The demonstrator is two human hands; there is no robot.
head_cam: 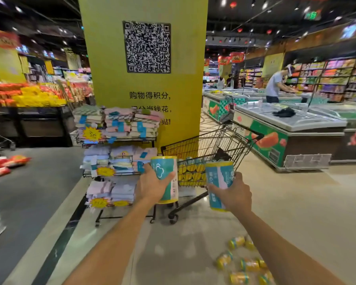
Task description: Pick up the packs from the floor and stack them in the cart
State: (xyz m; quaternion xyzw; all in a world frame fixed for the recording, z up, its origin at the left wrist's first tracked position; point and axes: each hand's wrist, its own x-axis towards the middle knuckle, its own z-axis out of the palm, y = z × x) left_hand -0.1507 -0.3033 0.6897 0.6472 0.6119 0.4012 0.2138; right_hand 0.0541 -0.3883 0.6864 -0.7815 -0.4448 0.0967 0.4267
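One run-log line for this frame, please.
stage: packs held before cart | left hand: grips left pack | right hand: grips right pack | cart: yellow packs inside | floor: loose packs lying

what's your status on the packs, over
Left hand grips a teal pack, right hand grips a second teal pack. Both short of the shopping cart. Loose packs left on floor. Path to cart open.
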